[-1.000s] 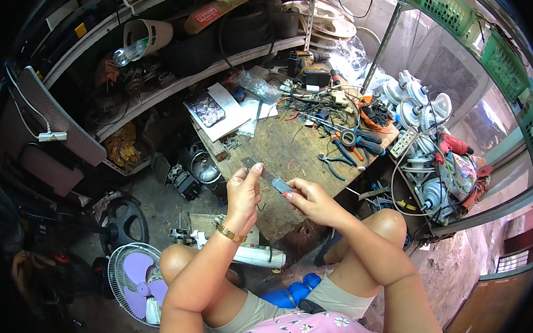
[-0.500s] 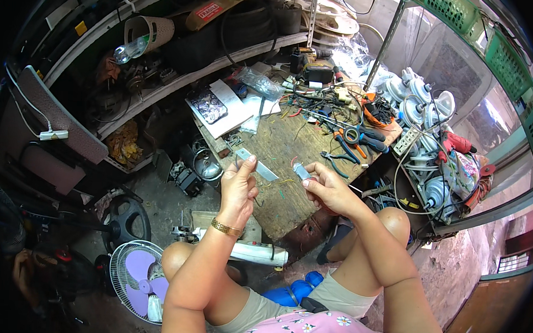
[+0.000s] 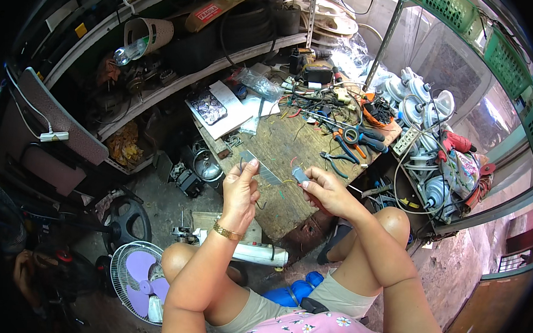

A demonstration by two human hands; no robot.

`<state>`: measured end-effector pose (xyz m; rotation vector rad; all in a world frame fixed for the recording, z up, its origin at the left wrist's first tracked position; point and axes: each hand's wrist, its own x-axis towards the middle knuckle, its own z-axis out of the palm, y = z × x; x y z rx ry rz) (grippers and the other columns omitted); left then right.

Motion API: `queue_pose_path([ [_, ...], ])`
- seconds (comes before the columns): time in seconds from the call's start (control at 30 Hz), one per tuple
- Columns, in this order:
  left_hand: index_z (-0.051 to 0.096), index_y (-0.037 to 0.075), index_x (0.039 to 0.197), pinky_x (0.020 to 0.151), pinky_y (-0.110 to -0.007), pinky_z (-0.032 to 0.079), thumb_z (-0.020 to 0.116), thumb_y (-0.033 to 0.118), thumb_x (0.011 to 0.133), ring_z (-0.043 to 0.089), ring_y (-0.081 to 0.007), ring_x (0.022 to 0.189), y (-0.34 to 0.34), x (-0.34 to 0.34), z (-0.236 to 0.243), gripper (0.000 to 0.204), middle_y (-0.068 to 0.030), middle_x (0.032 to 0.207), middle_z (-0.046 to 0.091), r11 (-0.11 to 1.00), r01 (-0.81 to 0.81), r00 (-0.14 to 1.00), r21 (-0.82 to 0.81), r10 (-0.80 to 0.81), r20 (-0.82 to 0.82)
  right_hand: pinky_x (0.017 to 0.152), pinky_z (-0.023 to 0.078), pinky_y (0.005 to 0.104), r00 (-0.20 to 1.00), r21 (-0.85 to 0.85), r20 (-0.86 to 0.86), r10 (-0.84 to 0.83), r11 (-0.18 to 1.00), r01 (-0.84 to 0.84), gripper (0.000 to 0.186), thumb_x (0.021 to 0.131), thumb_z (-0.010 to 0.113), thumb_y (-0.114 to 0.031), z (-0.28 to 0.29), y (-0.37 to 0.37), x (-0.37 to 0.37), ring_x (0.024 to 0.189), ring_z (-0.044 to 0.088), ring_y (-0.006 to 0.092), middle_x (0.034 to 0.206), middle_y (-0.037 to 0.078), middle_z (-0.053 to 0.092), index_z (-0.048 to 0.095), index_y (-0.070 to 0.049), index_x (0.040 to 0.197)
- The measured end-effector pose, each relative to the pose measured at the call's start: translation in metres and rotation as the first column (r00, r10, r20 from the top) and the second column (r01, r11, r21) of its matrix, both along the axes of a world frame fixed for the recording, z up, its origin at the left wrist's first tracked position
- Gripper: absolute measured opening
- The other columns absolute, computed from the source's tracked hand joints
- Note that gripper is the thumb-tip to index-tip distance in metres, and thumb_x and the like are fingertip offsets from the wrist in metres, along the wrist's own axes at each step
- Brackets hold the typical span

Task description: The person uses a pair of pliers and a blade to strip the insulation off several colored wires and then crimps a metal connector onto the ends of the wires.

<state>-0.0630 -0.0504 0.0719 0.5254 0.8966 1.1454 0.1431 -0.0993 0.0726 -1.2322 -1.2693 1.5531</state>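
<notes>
Above the wooden workbench (image 3: pixel 276 215), my left hand (image 3: pixel 242 189) pinches one end of a flat, straight grey metal strip (image 3: pixel 263 168) between thumb and fingers. The strip slants down toward my right hand. My right hand (image 3: pixel 324 189) is closed on a small grey flat-sided piece (image 3: pixel 300 174), with a thin red and a thin yellow wire near its tip. I cannot tell what kind of part it is. A short gap separates the strip from this piece. The fingers partly hide both things. A gold watch (image 3: pixel 229 229) is on my left wrist.
Pliers (image 3: pixel 339 161), screwdrivers (image 3: pixel 374 141) and tangled wires lie on the bench's right and far side. Papers (image 3: pixel 221 110) lie far left. White plastic parts (image 3: pixel 415 108) pile up on the right. A fan with purple blades (image 3: pixel 142 280) stands on the floor, lower left.
The strip in my left hand has turned slightly and shifted right, nearer to the grey piece. My right hand has moved a little left and down, still holding its piece.
</notes>
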Motion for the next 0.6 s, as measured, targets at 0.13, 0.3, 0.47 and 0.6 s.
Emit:
queue_pose_path([
  [0.13, 0.053, 0.013, 0.085, 0.036, -0.018, 0.022, 0.067, 0.019, 0.086, 0.029, -0.0006, 0.042, -0.0002, -0.0013, -0.0009, 0.015, 0.0042, 0.075, 0.055, 0.999, 0.032, 0.999, -0.015, -0.032, 0.037, 0.051, 0.036, 0.0213, 1.0, 0.0, -0.017, -0.009, 1.0, 0.009, 0.013, 0.094, 0.05, -0.018, -0.0018, 0.0005, -0.0005, 0.059, 0.043, 0.0054, 0.07, -0.002, 0.05, 0.05, -0.006, 0.097],
  [0.3, 0.053, 0.012, 0.088, 0.036, -0.017, 0.022, 0.066, 0.017, 0.086, 0.029, -0.0009, 0.042, -0.002, -0.0019, -0.0007, 0.014, 0.0037, 0.077, 0.054, 0.998, 0.042, 0.998, -0.04, -0.039, 0.054, 0.051, 0.037, 0.0218, 1.0, -0.01, 0.014, 0.017, 1.0, -0.017, 0.014, 0.094, 0.05, -0.019, -0.001, -0.0007, -0.0004, 0.059, 0.044, 0.0059, 0.07, -0.001, 0.05, 0.05, -0.006, 0.098],
  [0.47, 0.053, 0.013, 0.089, 0.036, -0.017, 0.022, 0.066, 0.016, 0.085, 0.029, -0.001, 0.042, -0.0028, -0.0001, 0.0014, 0.014, 0.0045, 0.077, 0.054, 0.999, 0.033, 0.999, -0.029, -0.032, 0.022, 0.05, 0.036, 0.0221, 0.999, 0.03, 0.04, 0.02, 0.999, -0.021, 0.016, 0.094, 0.05, -0.02, -0.0016, -0.0013, -0.0001, 0.058, 0.044, 0.006, 0.069, -0.001, 0.05, 0.049, -0.005, 0.1],
  [0.6, 0.053, 0.014, 0.09, 0.036, -0.017, 0.022, 0.067, 0.016, 0.085, 0.03, -0.0008, 0.043, -0.0039, 0.0003, -0.0008, 0.014, 0.0062, 0.076, 0.054, 1.0, 0.031, 0.999, 0.002, -0.031, -0.017, 0.049, 0.036, 0.0217, 0.999, 0.048, 0.051, -0.015, 0.999, 0.012, 0.017, 0.094, 0.05, -0.02, 0.0014, -0.0013, -0.0002, 0.058, 0.044, 0.0058, 0.069, -0.001, 0.049, 0.049, -0.005, 0.101],
])
